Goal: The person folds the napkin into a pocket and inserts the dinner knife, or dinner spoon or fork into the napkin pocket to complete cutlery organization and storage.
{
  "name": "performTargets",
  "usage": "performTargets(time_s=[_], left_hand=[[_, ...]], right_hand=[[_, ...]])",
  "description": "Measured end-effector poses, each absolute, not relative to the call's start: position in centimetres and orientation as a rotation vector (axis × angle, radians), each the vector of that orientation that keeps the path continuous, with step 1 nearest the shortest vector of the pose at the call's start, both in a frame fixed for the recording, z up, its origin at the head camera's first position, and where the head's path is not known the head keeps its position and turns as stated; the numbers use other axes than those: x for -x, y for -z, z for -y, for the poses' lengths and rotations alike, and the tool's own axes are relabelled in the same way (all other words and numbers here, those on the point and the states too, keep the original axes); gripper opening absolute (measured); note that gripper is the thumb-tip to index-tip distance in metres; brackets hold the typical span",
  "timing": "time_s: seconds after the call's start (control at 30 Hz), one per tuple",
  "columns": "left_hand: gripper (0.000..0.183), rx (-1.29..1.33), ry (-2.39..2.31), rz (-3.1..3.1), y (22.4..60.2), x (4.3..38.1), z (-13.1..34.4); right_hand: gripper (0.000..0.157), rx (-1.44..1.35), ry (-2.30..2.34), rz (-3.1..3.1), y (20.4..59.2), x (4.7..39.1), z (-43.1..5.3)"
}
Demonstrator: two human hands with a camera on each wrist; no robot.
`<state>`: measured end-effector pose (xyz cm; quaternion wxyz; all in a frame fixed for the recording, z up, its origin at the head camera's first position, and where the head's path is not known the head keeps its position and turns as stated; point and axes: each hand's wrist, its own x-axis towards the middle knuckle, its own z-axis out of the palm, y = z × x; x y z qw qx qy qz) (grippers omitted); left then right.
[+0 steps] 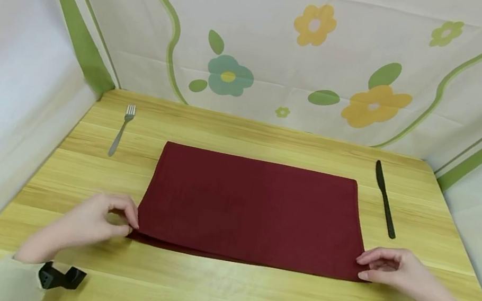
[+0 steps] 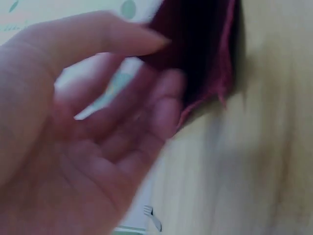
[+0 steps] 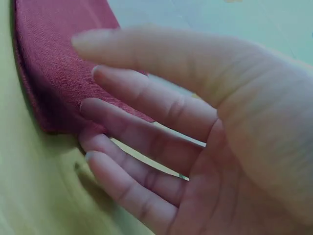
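Note:
A folded dark red cloth [image 1: 254, 212] lies flat across the middle of the table, its near-left edge showing slightly parted layers. At the near-left corner is my left hand [image 1: 105, 218], thumb and fingertips right at the cloth's edge. In the left wrist view, a gap shows between the thumb and the bent fingers, and the picture is blurred. My right hand [image 1: 398, 275] is at the near-right corner, fingertips at the edge. The right wrist view shows its fingers [image 3: 146, 132] loosely extended beside the cloth [image 3: 63, 58], thumb apart from them.
A fork [image 1: 121, 130] lies on the wooden table [image 1: 215, 296] left of the cloth. To the cloth's right lies a black knife [image 1: 385, 200]. White flowered curtains [image 1: 270, 37] hang behind the table and along both sides. Each wrist wears a black strap [image 1: 61, 277].

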<state>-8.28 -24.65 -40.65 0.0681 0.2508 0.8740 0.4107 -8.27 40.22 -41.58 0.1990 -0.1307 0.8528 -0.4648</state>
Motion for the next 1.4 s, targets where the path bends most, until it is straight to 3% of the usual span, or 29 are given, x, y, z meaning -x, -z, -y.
performTargets(time_s=[0.23,0.37,0.6,0.77,1.03,1.27,1.4], left_hand=[[0.014,-0.702,-1.174,-2.391,41.4,9.1,25.0],[0.027,-0.557,-1.241,-2.486,41.2,11.0,24.9],[0.064,-0.087,-1.247,-2.654,40.9,17.5,23.9],[0.069,0.111,-1.260,-2.572,41.2,20.9,22.6],[0.052,0.243,-1.333,-2.636,41.4,22.6,21.3],[0.041,0.255,-1.329,-2.678,41.3,23.2,20.8],[0.038,0.234,-1.385,-2.669,40.9,23.7,20.4]], right_hand=[[0.018,0.265,1.168,-2.552,41.2,8.7,-40.2],[0.031,0.128,1.207,-2.646,41.1,10.2,-40.4],[0.061,-0.085,1.360,-2.635,40.2,15.6,-40.1],[0.072,-0.166,1.344,-2.593,40.3,19.3,-39.2],[0.070,-0.327,1.483,-2.435,41.7,22.7,-37.9],[0.041,-0.420,1.567,-2.392,42.1,23.4,-37.5],[0.046,-0.417,1.696,-2.418,41.9,23.4,-37.4]])
